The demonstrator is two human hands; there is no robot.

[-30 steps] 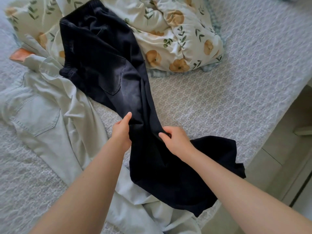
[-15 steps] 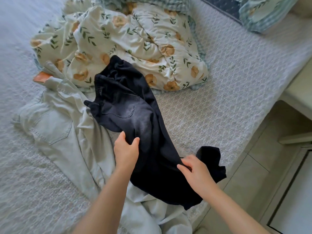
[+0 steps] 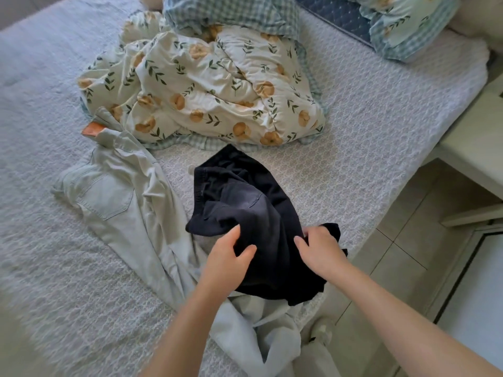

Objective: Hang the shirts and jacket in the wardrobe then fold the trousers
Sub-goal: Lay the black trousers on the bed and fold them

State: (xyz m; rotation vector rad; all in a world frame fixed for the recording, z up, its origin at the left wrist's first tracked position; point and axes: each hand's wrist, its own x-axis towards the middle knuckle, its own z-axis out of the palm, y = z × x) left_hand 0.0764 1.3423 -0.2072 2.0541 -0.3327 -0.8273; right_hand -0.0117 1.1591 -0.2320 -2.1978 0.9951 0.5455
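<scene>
Left hand (image 3: 230,257) pinches black trousers (image 3: 253,213) between thumb and fingers; right hand (image 3: 321,247) grips their other edge, fingers curled. Trousers bunched on bed (image 3: 367,126), overlapping pale jeans (image 3: 122,197).

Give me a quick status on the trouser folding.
Left hand and right hand both gripping black trousers, bunched, not folded. Pale green jeans lie partly underneath, unfolded. Floral duvet clear behind.

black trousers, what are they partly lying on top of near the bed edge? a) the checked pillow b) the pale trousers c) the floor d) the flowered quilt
b: the black trousers, gripped by the left hand and right hand, overlap the legs of the pale trousers; the flowered quilt lies apart, farther up the bed.
</scene>
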